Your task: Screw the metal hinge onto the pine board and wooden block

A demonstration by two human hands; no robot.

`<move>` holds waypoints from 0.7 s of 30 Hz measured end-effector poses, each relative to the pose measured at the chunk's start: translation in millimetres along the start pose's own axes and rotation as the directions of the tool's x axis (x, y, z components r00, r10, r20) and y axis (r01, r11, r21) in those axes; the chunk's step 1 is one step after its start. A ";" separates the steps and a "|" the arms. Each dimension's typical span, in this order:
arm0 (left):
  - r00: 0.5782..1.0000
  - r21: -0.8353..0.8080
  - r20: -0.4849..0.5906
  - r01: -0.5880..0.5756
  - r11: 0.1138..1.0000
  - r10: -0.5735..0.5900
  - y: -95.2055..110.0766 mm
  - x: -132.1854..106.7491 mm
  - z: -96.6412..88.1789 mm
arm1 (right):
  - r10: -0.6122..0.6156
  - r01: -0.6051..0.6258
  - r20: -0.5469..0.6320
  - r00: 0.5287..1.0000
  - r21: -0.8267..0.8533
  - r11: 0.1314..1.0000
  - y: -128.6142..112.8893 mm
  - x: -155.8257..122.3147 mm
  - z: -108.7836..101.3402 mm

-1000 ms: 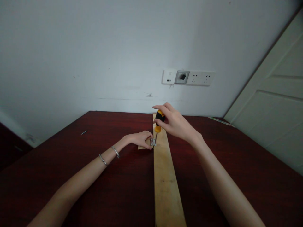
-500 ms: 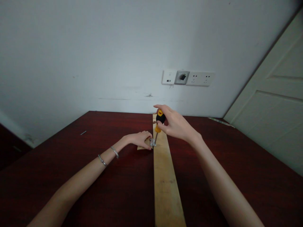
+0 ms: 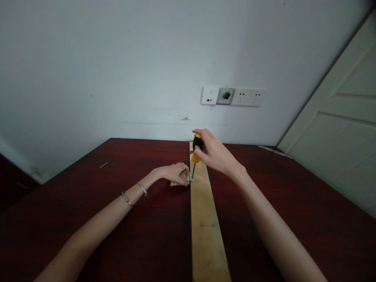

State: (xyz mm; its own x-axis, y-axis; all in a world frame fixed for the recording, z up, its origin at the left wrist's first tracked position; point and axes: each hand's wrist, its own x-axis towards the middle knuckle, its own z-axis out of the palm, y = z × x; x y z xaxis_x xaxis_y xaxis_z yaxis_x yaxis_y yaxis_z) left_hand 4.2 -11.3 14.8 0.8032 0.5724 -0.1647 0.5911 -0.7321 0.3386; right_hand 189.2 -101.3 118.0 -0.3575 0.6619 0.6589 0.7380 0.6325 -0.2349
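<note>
In front of me a pale wall (image 3: 117, 58) is filling the upper part of the view, with a white panelled door (image 3: 337, 129) slanting in at the right. A row of sockets (image 3: 233, 96) is sitting low on the wall. Below it, the dark red table (image 3: 293, 188) is stretching out towards me. A long pale plank (image 3: 205, 227) is lying flat on the table, running straight away from me to the far edge.

I am closing my right hand (image 3: 216, 154) around the black and yellow handle of a screwdriver (image 3: 197, 145). I am holding it nearly upright over the plank's left edge, its thin shaft pointing down. My left hand (image 3: 173, 172) is resting palm down on the table just left of the plank. Its fingers are curling over a small piece of wood (image 3: 176, 182) that is lying against the plank's side. The fingertips are pressing on a small shiny metal fitting (image 3: 188, 177) where the two pieces are meeting. It is looking like a hinge, though it is too small to be sure. The screwdriver tip is coming down onto this fitting.

I am wearing two thin silver bracelets (image 3: 143, 188) on my left wrist. Far off to the left, a tiny pale sliver (image 3: 103, 165) is lying alone on the table.
</note>
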 end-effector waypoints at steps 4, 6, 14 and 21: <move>1.000 -0.012 -0.008 -0.005 1.000 0.005 -0.9 0.1 0.4 | 0.039 -0.042 -0.039 0.999 -0.087 0.995 2.4 0.7 1.6; 1.000 -0.011 -0.010 -0.005 1.000 0.005 -1.8 0.6 1.0 | 0.029 -0.033 -0.051 0.998 -0.083 0.996 3.7 1.3 2.1; 1.000 -0.004 -0.005 -0.005 1.000 0.005 -2.9 2.0 2.0 | -0.011 0.012 -0.043 0.999 0.015 1.000 -1.4 1.6 0.4; 1.000 0.002 -0.013 -0.007 1.000 0.007 -2.9 1.0 2.0 | 0.030 -0.033 -0.080 0.996 -0.036 0.999 3.2 1.5 2.9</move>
State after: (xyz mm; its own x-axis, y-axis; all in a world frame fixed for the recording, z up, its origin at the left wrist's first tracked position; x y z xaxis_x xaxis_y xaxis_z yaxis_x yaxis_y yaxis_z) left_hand 3.5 -9.3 11.8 0.8063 0.5721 -0.1504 0.5857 -0.7367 0.3378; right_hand 189.3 -97.1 116.2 -0.2880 0.6464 0.7065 0.7697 0.5952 -0.2309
